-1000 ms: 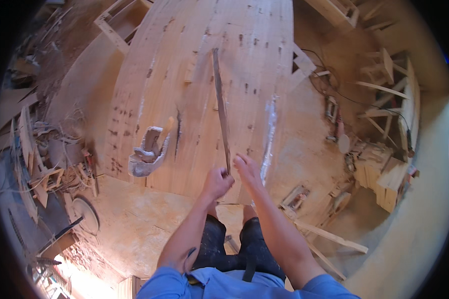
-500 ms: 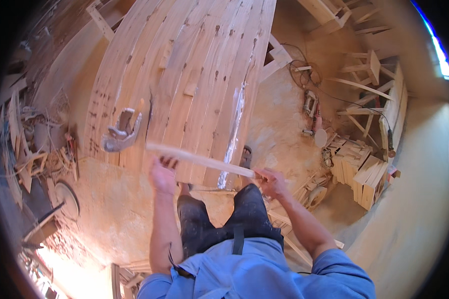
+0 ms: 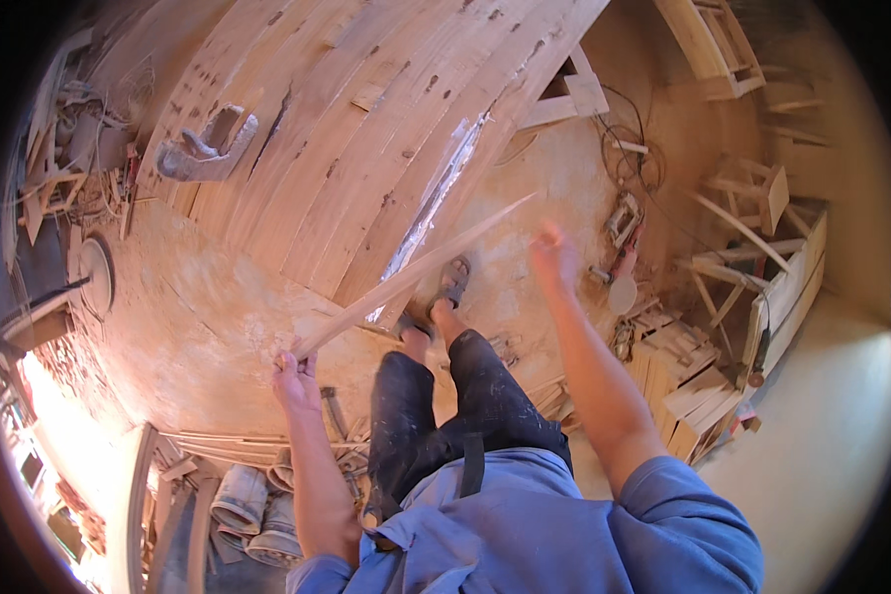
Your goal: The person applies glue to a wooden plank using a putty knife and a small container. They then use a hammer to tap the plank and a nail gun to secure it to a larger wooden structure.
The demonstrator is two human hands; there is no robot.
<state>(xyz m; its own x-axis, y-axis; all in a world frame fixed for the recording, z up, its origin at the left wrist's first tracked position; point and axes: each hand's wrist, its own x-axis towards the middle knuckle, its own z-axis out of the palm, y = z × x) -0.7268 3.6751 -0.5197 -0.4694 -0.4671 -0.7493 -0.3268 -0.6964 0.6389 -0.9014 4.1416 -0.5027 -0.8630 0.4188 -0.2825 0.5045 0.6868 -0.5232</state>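
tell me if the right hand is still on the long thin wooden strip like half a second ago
No. The right hand has let go and sits open over the sawdust floor, right of the long thin wooden strip; only the left hand holds it.

Right hand (image 3: 554, 255) motion-blurred; finger pose unreadable. Wood strip (image 3: 406, 279): lower end hidden inside left hand (image 3: 295, 381). Planked hull (image 3: 366, 129) cut off at top edge. Floor clutter along the rim too small to identify.

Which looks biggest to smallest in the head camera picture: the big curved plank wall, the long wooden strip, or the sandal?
1. The curved plank wall, by far the largest.
2. The long wooden strip, held at one end by the left hand.
3. The sandal, smallest, though it lies farther from the camera.
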